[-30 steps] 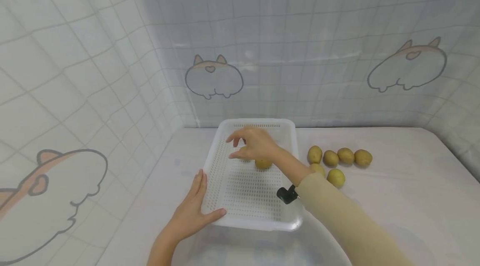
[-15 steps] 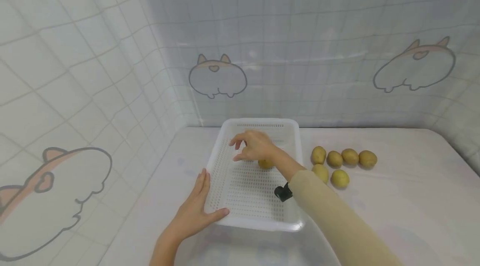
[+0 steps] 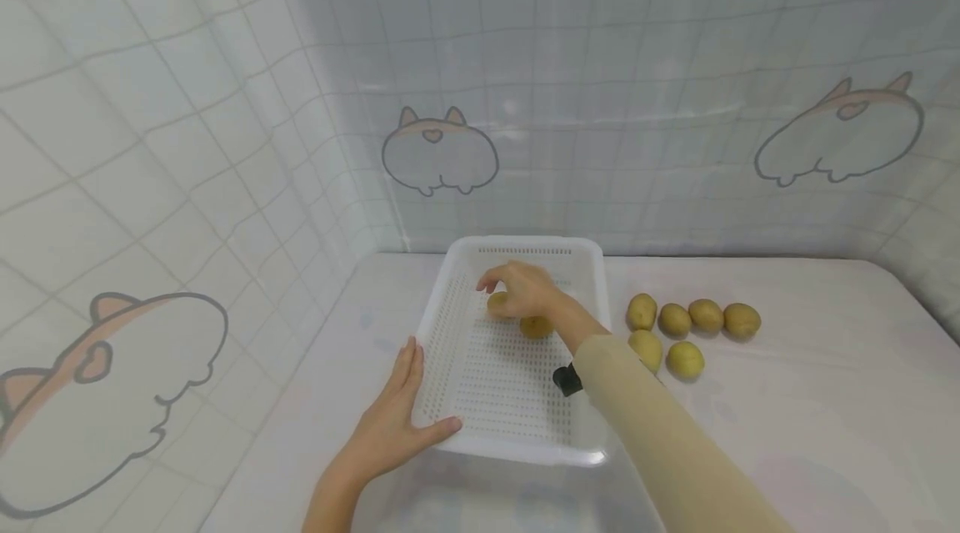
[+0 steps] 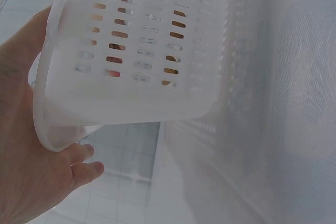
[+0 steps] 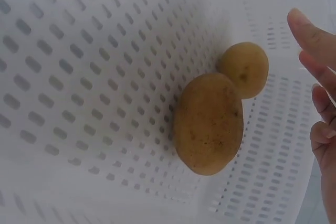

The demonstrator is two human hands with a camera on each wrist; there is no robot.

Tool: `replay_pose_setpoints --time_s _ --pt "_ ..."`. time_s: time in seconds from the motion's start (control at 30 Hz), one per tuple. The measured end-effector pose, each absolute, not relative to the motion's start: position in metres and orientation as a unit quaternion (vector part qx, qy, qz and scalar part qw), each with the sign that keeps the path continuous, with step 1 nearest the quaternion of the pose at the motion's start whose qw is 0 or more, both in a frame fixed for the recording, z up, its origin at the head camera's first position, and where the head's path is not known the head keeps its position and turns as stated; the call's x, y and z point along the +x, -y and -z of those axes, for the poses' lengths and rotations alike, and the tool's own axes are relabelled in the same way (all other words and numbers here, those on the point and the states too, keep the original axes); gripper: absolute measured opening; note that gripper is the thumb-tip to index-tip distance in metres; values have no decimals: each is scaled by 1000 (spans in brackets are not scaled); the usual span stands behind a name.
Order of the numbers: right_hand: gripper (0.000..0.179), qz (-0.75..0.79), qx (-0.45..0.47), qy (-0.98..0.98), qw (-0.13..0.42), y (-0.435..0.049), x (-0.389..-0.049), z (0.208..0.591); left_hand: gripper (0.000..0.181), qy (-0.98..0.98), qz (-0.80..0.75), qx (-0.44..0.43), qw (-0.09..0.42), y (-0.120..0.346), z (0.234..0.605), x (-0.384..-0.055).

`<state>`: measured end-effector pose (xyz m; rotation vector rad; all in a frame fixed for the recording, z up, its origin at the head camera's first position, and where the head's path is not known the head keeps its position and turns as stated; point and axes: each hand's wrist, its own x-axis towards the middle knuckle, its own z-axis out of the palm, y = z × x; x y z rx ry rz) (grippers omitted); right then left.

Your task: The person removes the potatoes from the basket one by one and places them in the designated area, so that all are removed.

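Observation:
A white perforated plastic basket (image 3: 517, 454) stands on the table. My left hand (image 3: 393, 424) holds its near left corner, thumb over the front rim and fingers along the left side. The basket wall (image 4: 131, 100) fills much of the left wrist view, with my hand at its rim. Inside lie two potatoes: one farther left (image 3: 497, 304) and one nearer (image 3: 536, 327). My right hand (image 3: 525, 289) hovers over them, fingers loosely bent. In the right wrist view its fingers (image 5: 310, 32) stand apart from the large potato (image 5: 210, 124) and the smaller-looking one (image 5: 245, 70).
Several potatoes (image 3: 706, 315) lie on the table (image 3: 817, 374) to the right of the basket. A black device (image 3: 567, 380) sits at the right wrist. Patterned, tile-printed sheeting (image 3: 615, 166) surrounds the table at the back and sides.
The head view has shifted slightly. My right hand has moved a little right within the basket, and the farther left potato shows beside it. My left hand keeps its place at the corner.

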<state>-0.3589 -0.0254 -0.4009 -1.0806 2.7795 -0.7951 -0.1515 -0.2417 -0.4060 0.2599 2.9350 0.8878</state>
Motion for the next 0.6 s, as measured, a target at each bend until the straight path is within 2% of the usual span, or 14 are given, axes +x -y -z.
replay_pose_setpoints --time_s 0.6 --pt "65 118 -304 -942 82 23 -361 413 118 -954 -288 77 42 242 407 -153"
